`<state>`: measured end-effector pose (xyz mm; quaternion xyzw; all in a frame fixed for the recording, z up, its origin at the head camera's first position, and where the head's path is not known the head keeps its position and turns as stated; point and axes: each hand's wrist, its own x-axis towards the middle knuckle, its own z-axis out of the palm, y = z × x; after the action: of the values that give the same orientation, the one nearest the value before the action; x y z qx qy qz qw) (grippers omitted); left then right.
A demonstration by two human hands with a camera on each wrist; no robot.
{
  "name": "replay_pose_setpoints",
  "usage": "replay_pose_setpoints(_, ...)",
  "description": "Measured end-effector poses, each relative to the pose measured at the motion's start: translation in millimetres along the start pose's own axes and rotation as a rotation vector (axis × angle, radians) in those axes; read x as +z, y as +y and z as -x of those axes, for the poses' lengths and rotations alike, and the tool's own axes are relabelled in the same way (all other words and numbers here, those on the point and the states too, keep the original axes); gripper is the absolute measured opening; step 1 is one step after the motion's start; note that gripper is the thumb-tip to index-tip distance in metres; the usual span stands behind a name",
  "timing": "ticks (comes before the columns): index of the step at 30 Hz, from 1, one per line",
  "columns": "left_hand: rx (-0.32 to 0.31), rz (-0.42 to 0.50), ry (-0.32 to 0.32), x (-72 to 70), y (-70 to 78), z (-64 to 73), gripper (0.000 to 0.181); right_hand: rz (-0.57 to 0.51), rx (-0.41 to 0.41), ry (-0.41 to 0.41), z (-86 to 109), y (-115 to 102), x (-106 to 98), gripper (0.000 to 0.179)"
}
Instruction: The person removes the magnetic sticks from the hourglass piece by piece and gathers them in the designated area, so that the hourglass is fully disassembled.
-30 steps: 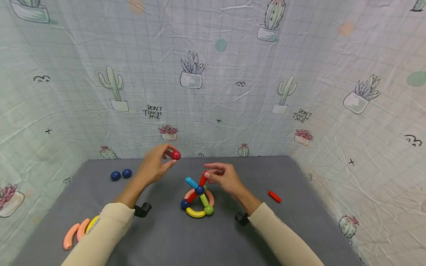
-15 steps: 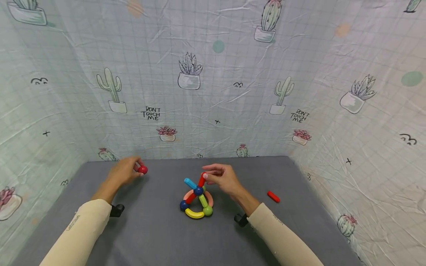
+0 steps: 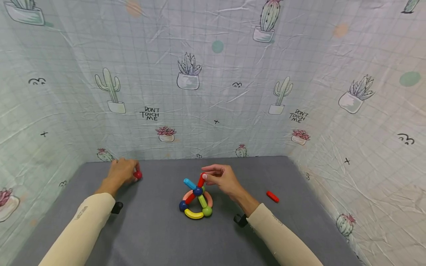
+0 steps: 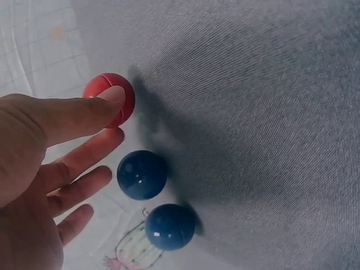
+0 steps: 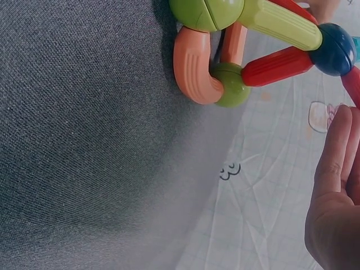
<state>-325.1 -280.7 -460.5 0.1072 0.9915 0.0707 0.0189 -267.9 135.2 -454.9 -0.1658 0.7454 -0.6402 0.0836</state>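
Observation:
My left hand [image 3: 121, 171] is at the far left of the table, pinching a red ball [image 4: 107, 101] between thumb and index finger. Beside its other fingers lie a blue ball [image 4: 142, 175] and a second blue ball [image 4: 170, 226], which the hand hides in the head view. At mid-table stands a frame of magnetic rods and balls, with a navy ball [image 3: 198, 191] on top. From that ball rise a light blue rod [image 3: 190, 183] and a red rod [image 3: 201, 180]. The thumb and fingers of my right hand [image 3: 226, 180] pinch this red rod's upper end.
A loose red rod [image 3: 273, 196] lies on the grey table [image 3: 156, 236] to the right. The frame's base has a yellow curved piece [image 3: 193, 214], a green ball [image 3: 207, 211] and salmon curved pieces [image 5: 194, 67]. A cactus-print cloth [image 3: 213, 92] rises behind the table.
My left hand has carried the red ball leftward and down, from near the frame to the blue balls. The right hand still holds the red rod in the same place.

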Motion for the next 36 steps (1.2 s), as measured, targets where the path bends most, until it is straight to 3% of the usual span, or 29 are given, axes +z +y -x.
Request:
replay_pose_setpoints(10, -0.026, -0.017, 0.004, 6.3, 6.9, 0.6, 0.031, 0.006, 0.000, -0.010, 0.6, 1, 1, 0.030)
replay_pose_setpoints(13, 0.002, -0.012, 0.033, 4.5, 16.6, 4.1, 0.036, 0.001, 0.002, -0.017, 0.1, 2, 2, 0.031)
replay_pose_setpoints(16, 0.067, 0.049, 0.081, 0.8, 36.1, 10.1, 0.039, 0.007, 0.006, -0.022, -0.6, 3, 3, 0.031)
replay_pose_setpoints(23, 0.248, 0.278, 0.166, -1.4, 101.0, 29.9, 0.036, 0.020, -0.005, -0.033, 0.0, 5, 3, 0.033)
replay_pose_setpoints(27, 0.315, 0.482, 0.150, 9.6, 133.1, 41.1, 0.033, 0.022, -0.011, -0.048, 1.4, 6, 6, 0.032)
replay_pose_setpoints(32, 0.268, 0.764, 0.126, 31.0, 162.7, 52.0, 0.031, 0.048, -0.011, -0.060, 2.1, 10, 9, 0.031)
replay_pose_setpoints(36, 0.219, 0.913, 0.149, 47.1, 179.1, 58.0, 0.030, 0.089, -0.022, -0.065, 2.1, 12, 11, 0.030)
